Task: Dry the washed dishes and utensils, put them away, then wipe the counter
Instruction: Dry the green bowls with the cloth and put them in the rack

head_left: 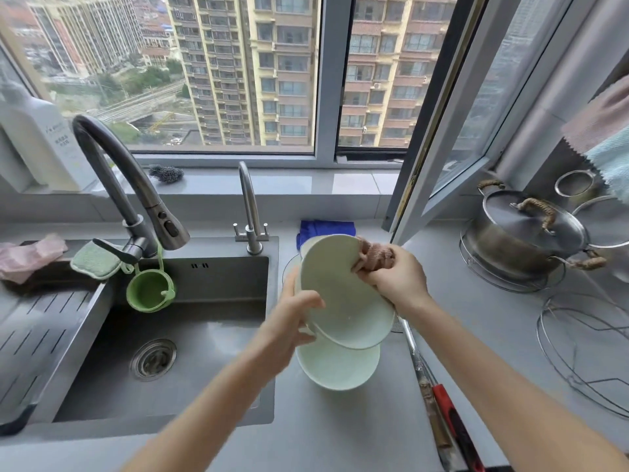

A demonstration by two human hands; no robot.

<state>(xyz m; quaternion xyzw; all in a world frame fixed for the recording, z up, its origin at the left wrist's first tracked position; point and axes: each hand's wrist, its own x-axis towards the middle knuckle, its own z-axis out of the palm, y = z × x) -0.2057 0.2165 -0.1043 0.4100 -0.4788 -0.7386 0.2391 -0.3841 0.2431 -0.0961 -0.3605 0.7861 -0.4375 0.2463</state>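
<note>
A pale green plate (343,294) is held tilted above the counter, just right of the sink. My left hand (289,321) grips its lower left edge, thumb on the face. My right hand (394,277) holds a bunched brown cloth (372,257) against the plate's upper right rim. Below it a second pale green dish (337,366) sits on the counter, and more pale dishes (306,247) show behind the plate. Utensils with a red handle (449,417) and a wooden handle (430,413) lie on the counter to the right.
The steel sink (190,335) with tall faucet (112,178) lies left; a green cup (149,287) hangs from it. A blue cloth (326,228) is behind the dishes. A lidded steel pot (524,233) and wire racks (585,352) stand right. An open window sash (439,165) juts over the counter.
</note>
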